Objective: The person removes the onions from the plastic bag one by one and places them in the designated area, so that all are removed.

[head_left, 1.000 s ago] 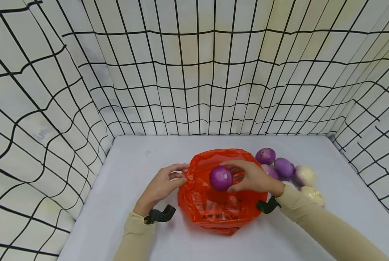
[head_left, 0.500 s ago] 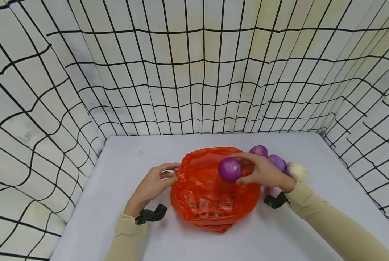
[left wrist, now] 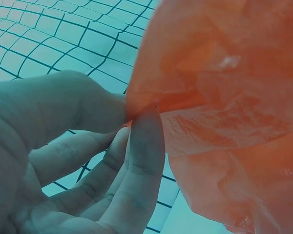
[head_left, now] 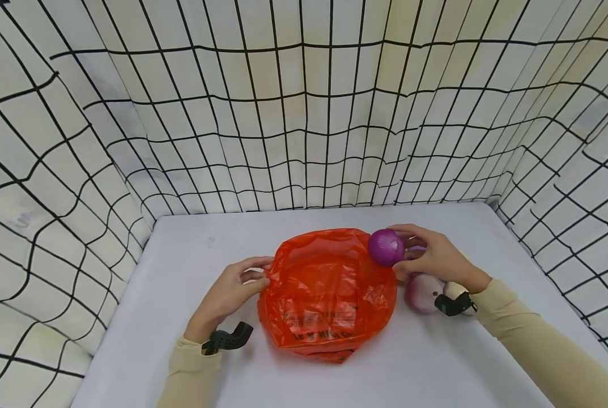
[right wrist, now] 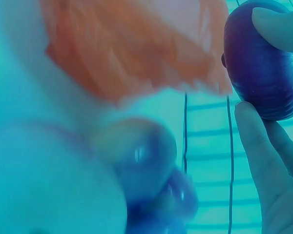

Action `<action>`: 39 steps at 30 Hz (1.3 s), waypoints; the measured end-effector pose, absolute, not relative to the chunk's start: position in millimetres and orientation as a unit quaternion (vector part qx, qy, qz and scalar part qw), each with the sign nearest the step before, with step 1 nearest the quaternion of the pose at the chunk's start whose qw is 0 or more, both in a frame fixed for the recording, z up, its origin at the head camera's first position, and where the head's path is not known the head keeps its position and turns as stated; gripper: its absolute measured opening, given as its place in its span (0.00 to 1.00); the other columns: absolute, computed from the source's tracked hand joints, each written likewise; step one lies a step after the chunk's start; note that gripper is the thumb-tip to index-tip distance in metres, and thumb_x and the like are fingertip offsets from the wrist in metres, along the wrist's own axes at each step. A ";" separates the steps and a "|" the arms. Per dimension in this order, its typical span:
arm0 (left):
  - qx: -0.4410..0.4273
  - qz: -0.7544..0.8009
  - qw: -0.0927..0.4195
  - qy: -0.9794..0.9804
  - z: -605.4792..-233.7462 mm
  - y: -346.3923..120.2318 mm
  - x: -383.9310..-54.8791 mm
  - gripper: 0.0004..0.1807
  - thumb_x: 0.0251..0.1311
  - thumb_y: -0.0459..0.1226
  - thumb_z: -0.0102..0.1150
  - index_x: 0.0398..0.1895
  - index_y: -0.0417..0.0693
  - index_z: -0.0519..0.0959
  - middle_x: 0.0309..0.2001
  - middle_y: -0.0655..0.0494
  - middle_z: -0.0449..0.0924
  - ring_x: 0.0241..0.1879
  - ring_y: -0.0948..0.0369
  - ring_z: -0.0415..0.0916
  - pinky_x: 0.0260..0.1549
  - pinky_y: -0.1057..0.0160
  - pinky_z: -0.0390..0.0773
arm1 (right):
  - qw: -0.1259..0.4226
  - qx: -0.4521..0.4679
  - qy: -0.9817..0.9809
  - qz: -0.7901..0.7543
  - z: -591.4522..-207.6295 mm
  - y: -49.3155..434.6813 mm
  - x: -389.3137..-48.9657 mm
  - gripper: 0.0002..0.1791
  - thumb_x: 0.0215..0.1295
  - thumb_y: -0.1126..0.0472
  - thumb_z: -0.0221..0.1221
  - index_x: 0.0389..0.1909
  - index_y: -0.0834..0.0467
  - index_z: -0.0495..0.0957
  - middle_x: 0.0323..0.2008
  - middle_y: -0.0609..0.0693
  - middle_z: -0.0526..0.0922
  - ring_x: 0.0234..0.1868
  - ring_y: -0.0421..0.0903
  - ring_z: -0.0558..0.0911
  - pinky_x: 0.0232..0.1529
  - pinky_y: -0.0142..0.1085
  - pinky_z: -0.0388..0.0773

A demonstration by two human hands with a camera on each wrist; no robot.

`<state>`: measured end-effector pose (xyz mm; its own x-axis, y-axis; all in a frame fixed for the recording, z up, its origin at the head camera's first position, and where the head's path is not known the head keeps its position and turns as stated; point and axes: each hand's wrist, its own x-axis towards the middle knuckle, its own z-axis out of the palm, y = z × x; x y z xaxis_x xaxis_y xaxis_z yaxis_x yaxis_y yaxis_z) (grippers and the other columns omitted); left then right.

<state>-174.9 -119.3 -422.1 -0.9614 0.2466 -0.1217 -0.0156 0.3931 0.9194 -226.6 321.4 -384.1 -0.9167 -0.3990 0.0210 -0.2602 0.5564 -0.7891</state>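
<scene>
A red plastic bag [head_left: 314, 294] with dark print lies mouth up on the white table, its opening spread wide. My left hand [head_left: 227, 294] pinches the bag's left rim; in the left wrist view, thumb and fingertip [left wrist: 146, 131] meet on the film. My right hand [head_left: 441, 258] holds a purple onion [head_left: 386, 247] by its side, over the bag's far right rim. Seen from the right wrist, the same onion [right wrist: 261, 63] sits between the thumb and the fingers [right wrist: 256, 146]. Beneath the right hand lies a pale pinkish onion [head_left: 422, 293].
Behind the right wrist a whitish onion [head_left: 455, 292] is partly hidden. More purple onions [right wrist: 141, 151] appear blurred in the right wrist view. Black netting [head_left: 304, 136] over white sheeting walls the table's [head_left: 207, 232] back and both sides.
My right hand has carried the purple onion from above the bag's middle to its right rim, over the other onions. The left hand keeps its pinch. The head view has shifted slightly.
</scene>
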 end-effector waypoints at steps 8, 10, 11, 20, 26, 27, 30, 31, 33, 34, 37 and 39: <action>0.068 0.541 0.117 0.830 -422.5 -119.3 -174.6 0.26 0.70 0.41 0.63 0.70 0.53 0.75 0.64 0.47 0.79 0.59 0.53 0.80 0.56 0.57 0.86 | 0.045 -0.138 0.911 -0.386 -382.0 365.9 -228.9 0.44 0.57 0.48 0.76 0.74 0.43 0.68 0.62 0.56 0.81 0.59 0.53 0.84 0.53 0.35 0.87; 0.069 0.539 0.117 0.831 -422.5 -119.2 -175.3 0.26 0.70 0.41 0.63 0.70 0.53 0.75 0.64 0.47 0.78 0.59 0.53 0.80 0.54 0.60 0.86 | 0.033 -0.128 0.913 -0.386 -382.7 377.5 -229.8 0.44 0.58 0.49 0.76 0.74 0.44 0.68 0.62 0.56 0.81 0.56 0.44 0.85 0.51 0.29 0.85; 0.071 0.539 0.117 0.831 -422.4 -119.0 -175.7 0.26 0.70 0.41 0.63 0.70 0.53 0.75 0.64 0.47 0.78 0.59 0.52 0.80 0.54 0.61 0.86 | 0.028 -0.124 0.913 -0.388 -383.2 383.5 -229.9 0.44 0.58 0.49 0.76 0.74 0.44 0.68 0.62 0.57 0.81 0.55 0.39 0.85 0.49 0.26 0.84; 0.074 0.530 0.116 0.836 -418.7 -118.8 -174.5 0.27 0.70 0.42 0.63 0.71 0.51 0.74 0.66 0.46 0.77 0.60 0.51 0.80 0.56 0.53 0.86 | -0.003 -0.079 0.918 -0.388 -391.6 431.6 -226.7 0.44 0.59 0.49 0.75 0.75 0.45 0.67 0.61 0.57 0.81 0.47 0.19 0.80 0.45 0.21 0.80; 0.083 0.527 0.115 0.838 -418.3 -117.7 -174.8 0.28 0.70 0.43 0.63 0.71 0.50 0.73 0.68 0.44 0.74 0.61 0.49 0.80 0.56 0.52 0.86 | -0.006 -0.034 0.928 -0.370 -396.0 460.1 -218.8 0.42 0.60 0.45 0.73 0.75 0.41 0.67 0.63 0.54 0.78 0.47 0.18 0.78 0.44 0.23 0.77; 0.084 0.526 0.115 0.839 -418.2 -117.1 -175.2 0.28 0.70 0.43 0.63 0.72 0.51 0.73 0.68 0.44 0.75 0.61 0.49 0.80 0.55 0.54 0.87 | -0.006 -0.031 0.930 -0.366 -397.1 465.0 -217.1 0.43 0.61 0.44 0.73 0.75 0.42 0.67 0.63 0.55 0.78 0.46 0.17 0.77 0.44 0.24 0.76; 0.086 0.526 0.113 0.838 -418.6 -115.9 -175.0 0.28 0.71 0.43 0.63 0.72 0.51 0.73 0.68 0.44 0.75 0.60 0.49 0.80 0.54 0.57 0.87 | -0.007 -0.020 0.931 -0.364 -402.2 478.1 -211.2 0.44 0.61 0.44 0.72 0.76 0.47 0.65 0.63 0.58 0.78 0.45 0.15 0.76 0.42 0.24 0.76; 0.087 0.526 0.113 0.839 -418.7 -115.4 -174.9 0.28 0.71 0.43 0.63 0.72 0.51 0.73 0.68 0.44 0.75 0.60 0.49 0.80 0.54 0.59 0.87 | -0.006 -0.017 0.932 -0.363 -404.8 482.5 -209.4 0.45 0.62 0.45 0.72 0.77 0.48 0.64 0.63 0.58 0.77 0.45 0.15 0.75 0.42 0.24 0.76; 0.085 0.525 0.112 0.839 -419.0 -114.3 -174.4 0.28 0.71 0.43 0.63 0.72 0.51 0.72 0.68 0.43 0.75 0.60 0.49 0.80 0.54 0.60 0.87 | -0.003 -0.007 0.932 -0.364 -409.2 490.9 -206.0 0.46 0.61 0.44 0.72 0.77 0.49 0.64 0.61 0.53 0.78 0.44 0.14 0.75 0.42 0.25 0.76; 0.084 0.524 0.111 0.840 -419.2 -113.7 -174.3 0.28 0.71 0.43 0.63 0.72 0.50 0.72 0.67 0.43 0.75 0.60 0.49 0.81 0.53 0.61 0.87 | -0.001 -0.001 0.932 -0.362 -411.4 495.0 -204.4 0.46 0.61 0.44 0.72 0.77 0.49 0.64 0.59 0.49 0.79 0.44 0.14 0.75 0.41 0.25 0.75; 0.079 0.519 0.111 0.844 -419.1 -111.7 -174.1 0.28 0.71 0.42 0.63 0.72 0.50 0.72 0.67 0.43 0.75 0.60 0.49 0.81 0.53 0.61 0.87 | -0.001 0.008 0.933 -0.360 -417.1 507.1 -200.5 0.46 0.61 0.43 0.72 0.77 0.49 0.64 0.53 0.35 0.77 0.43 0.13 0.75 0.41 0.24 0.75; 0.079 0.515 0.110 0.846 -418.6 -110.4 -174.7 0.28 0.71 0.42 0.63 0.72 0.50 0.72 0.67 0.43 0.75 0.60 0.49 0.81 0.53 0.61 0.87 | -0.002 0.014 0.933 -0.359 -420.8 514.4 -197.6 0.46 0.61 0.43 0.72 0.77 0.49 0.64 0.52 0.33 0.76 0.43 0.12 0.74 0.40 0.24 0.74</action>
<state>-174.7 -110.4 -418.6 -0.9632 0.2478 -0.1042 0.0212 0.4563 0.8896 -197.6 514.4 -420.8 -0.9996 0.0281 -0.0057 0.0247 0.7425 -0.6694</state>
